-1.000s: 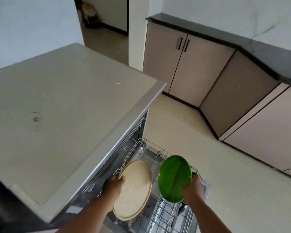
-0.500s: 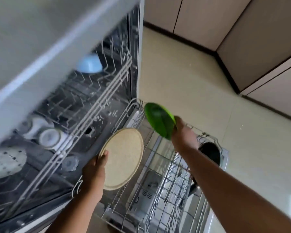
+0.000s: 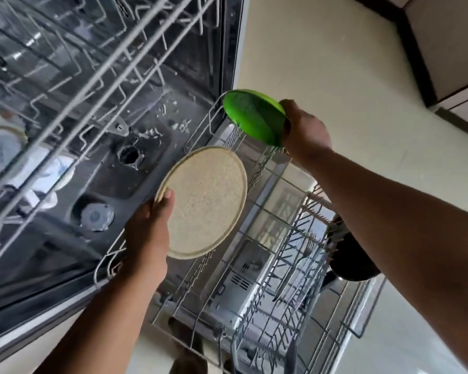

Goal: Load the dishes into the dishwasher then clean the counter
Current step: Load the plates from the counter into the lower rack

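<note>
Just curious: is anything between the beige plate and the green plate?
Head view: only bare rack wires lie between the beige plate and green plate.

At twelve o'clock from the middle of our view we see a bright green plate [image 3: 254, 117], plain and glossy, and at the centre a pale beige plate [image 3: 208, 201] with a fine speckled grain and a smooth cream rim. The pulled-out lower rack [image 3: 268, 238] at five o'clock is grey-white wire, with a black bowl [image 3: 351, 263] in it at four o'clock, while at nine o'clock white cups [image 3: 0, 155] with blue markings sit against the dark steel-grey dishwasher tub [image 3: 152, 147]. The floor [image 3: 335, 63] at one o'clock is a plain pale cream, edged by a dark brown skirting [image 3: 416, 63] under beige cabinets [image 3: 449, 36].
</note>
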### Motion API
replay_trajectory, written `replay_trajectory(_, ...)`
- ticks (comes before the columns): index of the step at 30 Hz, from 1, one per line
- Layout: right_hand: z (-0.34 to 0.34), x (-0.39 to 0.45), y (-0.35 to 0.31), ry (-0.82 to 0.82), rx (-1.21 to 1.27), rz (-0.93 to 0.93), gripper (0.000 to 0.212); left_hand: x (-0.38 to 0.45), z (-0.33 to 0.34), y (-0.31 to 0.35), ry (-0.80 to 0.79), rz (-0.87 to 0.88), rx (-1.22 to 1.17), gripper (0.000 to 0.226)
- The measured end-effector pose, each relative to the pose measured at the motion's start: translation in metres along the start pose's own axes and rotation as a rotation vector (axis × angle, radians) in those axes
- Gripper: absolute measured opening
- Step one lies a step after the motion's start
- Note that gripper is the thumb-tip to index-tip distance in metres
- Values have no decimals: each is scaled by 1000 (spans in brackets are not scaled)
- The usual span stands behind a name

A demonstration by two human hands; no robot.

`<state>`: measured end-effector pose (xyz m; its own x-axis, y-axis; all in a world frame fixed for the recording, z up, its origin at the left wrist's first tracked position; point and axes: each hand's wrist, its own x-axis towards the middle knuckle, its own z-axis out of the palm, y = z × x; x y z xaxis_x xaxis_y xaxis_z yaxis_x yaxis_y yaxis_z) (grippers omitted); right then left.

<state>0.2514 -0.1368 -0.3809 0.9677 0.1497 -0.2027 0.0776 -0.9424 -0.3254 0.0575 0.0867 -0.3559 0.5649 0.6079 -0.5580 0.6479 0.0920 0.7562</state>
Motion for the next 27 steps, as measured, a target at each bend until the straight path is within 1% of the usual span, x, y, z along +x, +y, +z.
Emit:
replay_trajectory(5, 13, 2, -3, -54, -21, -72, 40, 9, 2, 1, 17, -15, -50, 21)
replay_trajectory(8, 22, -2, -2, -111, -53, -25, 45, 12, 4, 3, -3, -1, -97, 20)
replay_trajectory(14, 36, -7, 16, -151, -92, 85, 39, 17, 6, 9, -35, 62, -108, 23)
replay_trajectory(16, 37, -6, 14, -174, -74, 144, 41, 15, 8, 12, -50, 72, -143, 20)
replay_trajectory(17, 37, -5, 13, -185, -26, 187, 46, 16, 8, 13, -62, 81, -147, 19)
replay_trajectory(18, 35, -6, 11, -175, 50, 223, 57, 15, 9, 16, -76, 94, -133, 20)
replay_trajectory(19, 31, -9, 7, -125, 125, 234, 72, 15, 9, 19, -89, 113, -110, 20)
replay_trajectory(20, 23, -14, 2, -45, 174, 210, 84, 16, 8, 23, -108, 143, -97, 19)
replay_trajectory(21, 14, -22, -4, 36, 203, 140, 91, 17, 8, 25, -134, 183, -86, 17)
replay_trajectory(22, 4, -33, -11, 77, 240, 44, 91, 18, 7, 27, -170, 229, -70, 16)
replay_trajectory(23, -7, -45, -17, 52, 303, -47, 87, 19, 7, 29, -209, 272, -61, 13)
replay_trajectory(24, -14, -58, -21, -40, 370, -90, 81, 18, 7, 31, -254, 309, -70, 9)
replay_trajectory(25, -18, -72, -24, -160, 400, -77, 74, 17, 7, 33, -314, 350, -87, 5)
replay_trajectory(26, -19, -86, -26, -244, 372, -42, 68, 16, 8, 35, -367, 397, -92, 6)
replay_trajectory(27, -18, -98, -24, -251, 295, -18, 59, 16, 8, 35, -412, 447, -81, 10)
